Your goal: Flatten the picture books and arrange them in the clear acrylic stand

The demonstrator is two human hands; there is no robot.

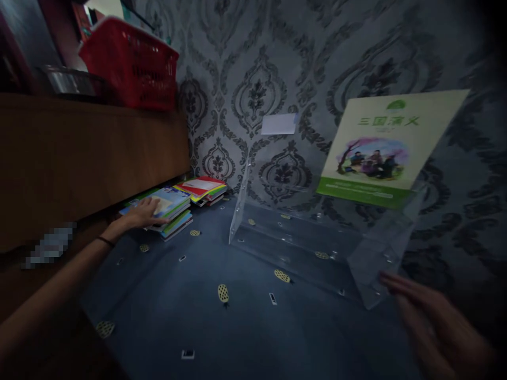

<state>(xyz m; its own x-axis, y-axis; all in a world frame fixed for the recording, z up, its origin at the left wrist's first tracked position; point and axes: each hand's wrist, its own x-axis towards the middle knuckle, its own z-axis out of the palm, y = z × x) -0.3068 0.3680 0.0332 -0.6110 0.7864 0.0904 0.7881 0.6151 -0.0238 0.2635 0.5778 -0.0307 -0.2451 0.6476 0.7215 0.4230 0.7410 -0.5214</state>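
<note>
My left hand [144,214] lies on top of a stack of books [176,224] at the left, fingers stretched out over the light-blue cover and thumb near the front edge. My right hand [439,322], partly blurred, is at the lower right with its fingers extended; the fingertips are close to the right end panel of a clear plastic book rack [293,253]. Whether they touch the panel I cannot tell. At the rack's right side a book with a cream and green cover [376,153] stands leaning back, its front facing me.
Behind the stack, a second pile of books [204,187] with a red cover on top lies by the wall. A red plastic basket [134,63] and a metal bowl [71,82] stand on the wooden cabinet [91,158] at left. A blue pineapple-print cloth [245,327] covers the table.
</note>
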